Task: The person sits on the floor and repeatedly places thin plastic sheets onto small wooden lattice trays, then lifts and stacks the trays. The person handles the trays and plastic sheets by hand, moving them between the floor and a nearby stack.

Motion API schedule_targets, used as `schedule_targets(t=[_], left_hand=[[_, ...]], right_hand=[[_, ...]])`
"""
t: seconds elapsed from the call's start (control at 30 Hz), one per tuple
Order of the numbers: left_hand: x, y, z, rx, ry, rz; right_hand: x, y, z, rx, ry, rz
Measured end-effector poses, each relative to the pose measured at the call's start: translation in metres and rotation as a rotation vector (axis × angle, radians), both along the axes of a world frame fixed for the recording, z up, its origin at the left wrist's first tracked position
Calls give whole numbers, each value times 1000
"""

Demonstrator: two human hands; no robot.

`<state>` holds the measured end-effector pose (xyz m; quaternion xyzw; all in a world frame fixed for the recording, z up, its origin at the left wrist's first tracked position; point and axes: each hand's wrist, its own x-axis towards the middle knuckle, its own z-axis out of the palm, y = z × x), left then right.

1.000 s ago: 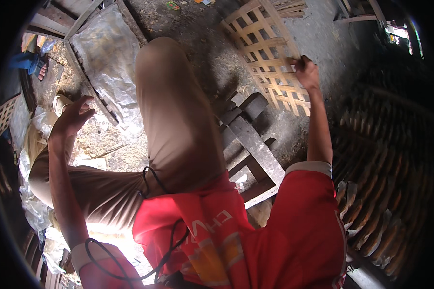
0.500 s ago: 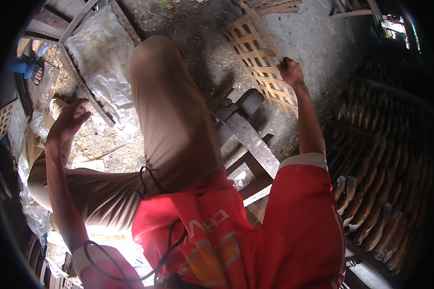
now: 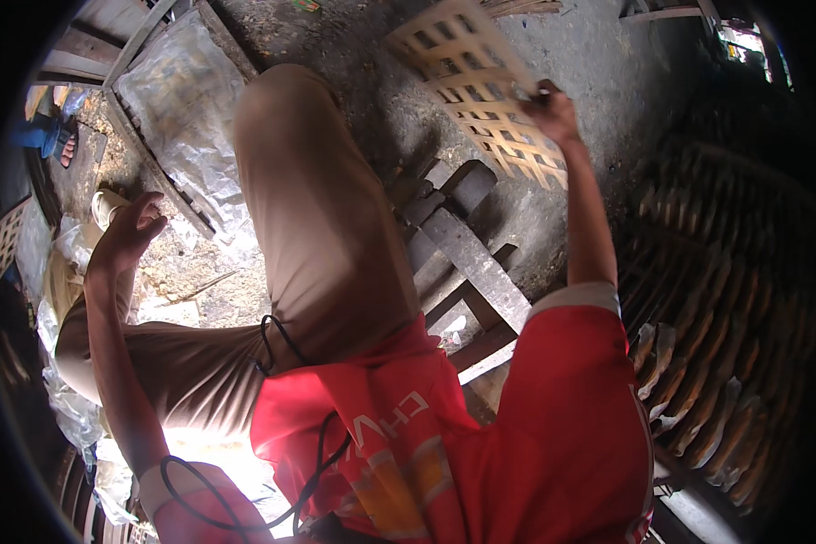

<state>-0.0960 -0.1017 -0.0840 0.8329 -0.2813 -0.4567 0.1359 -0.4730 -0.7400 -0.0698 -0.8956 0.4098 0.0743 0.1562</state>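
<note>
Lattice (image 3: 483, 80), one of two, hangs tilted beyond the knee, its right edge gripped by the right hand (image 3: 553, 111); motion blurs both. Nearest is one red shirt (image 3: 562, 390), printed with pale lettering and a yellow-orange patch. Two brown trouser legs (image 3: 322, 199) follow, then the left hand (image 3: 138, 225), loosely curled and half unclosed. Farther out come one wooden bench (image 3: 476, 261), one plastic sheet (image 3: 181, 100), pale strips (image 3: 660, 355) too many to count, the second lattice (image 3: 9, 238), and one co-worker's foot (image 3: 66, 152).
</note>
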Motion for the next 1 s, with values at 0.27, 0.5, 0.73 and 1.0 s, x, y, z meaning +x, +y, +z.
schedule_targets(t=[0.27,0.5,0.73,1.0], left_hand=[[6,18,-2,5,27,33],[8,7,-5,16,57,4],[10,14,-8,-25,73,-10],[6,12,-6,15,42,-15]], right_hand=[[25,7,-18,-245,58,131],[6,8,77,-284,65,96],[-14,-2,-18,-102,225,27],[-18,-6,14,-230,123,53]])
